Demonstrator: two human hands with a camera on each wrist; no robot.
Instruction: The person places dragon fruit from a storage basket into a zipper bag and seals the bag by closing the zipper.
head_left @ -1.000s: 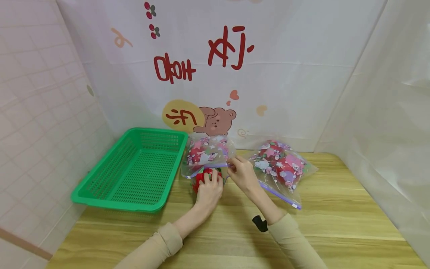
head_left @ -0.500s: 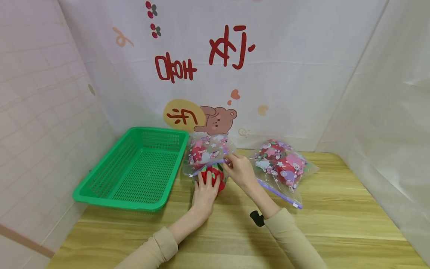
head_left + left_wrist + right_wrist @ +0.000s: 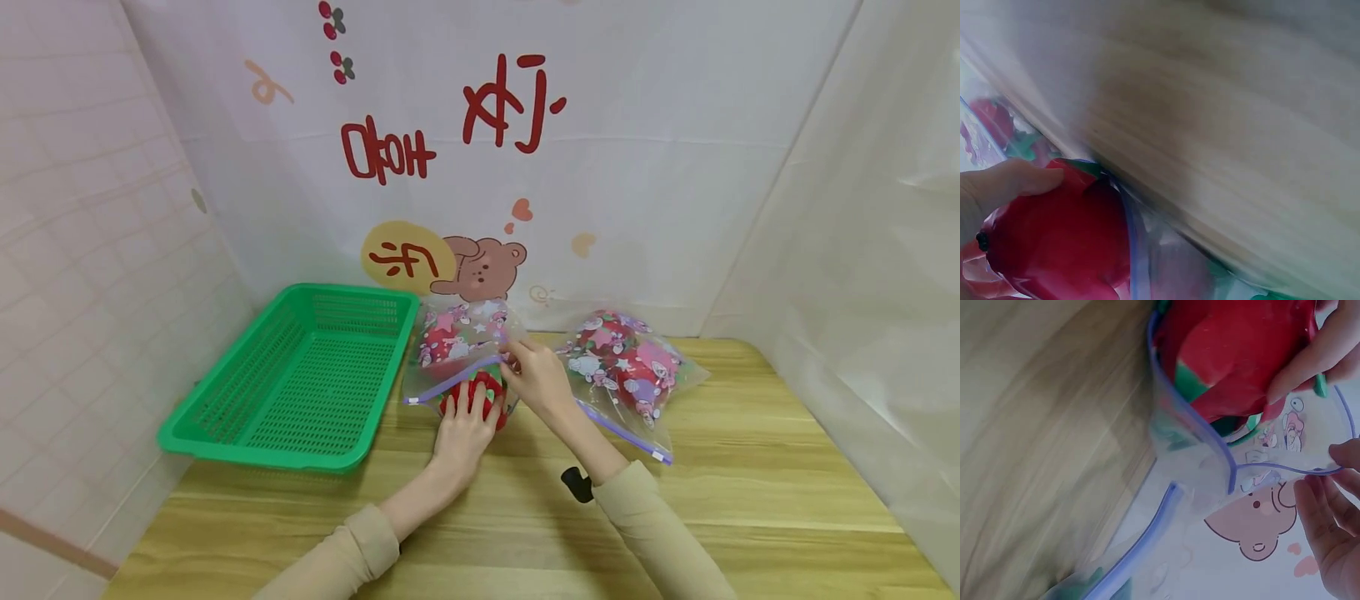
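My left hand grips a red dragon fruit with green-tipped scales, fingers spread over its top. In the right wrist view the dragon fruit sits within the mouth of a clear printed zip bag, partly inside it. My right hand pinches the bag's purple zip edge between thumb and fingers, lifting that side of the mouth. A white slider sits at the left end of the zip. Red fruit shows through the bag's far part.
A green slotted basket stands to the left, close beside the bag. On the right lies a second printed zip bag with red fruit inside, its purple zip toward me. Behind the wooden table hangs a printed white backdrop.
The dragon fruit has shifted a little to the right under my left hand. The bag's slider corner has swung left and down over the last half second. My right hand keeps its pinch.
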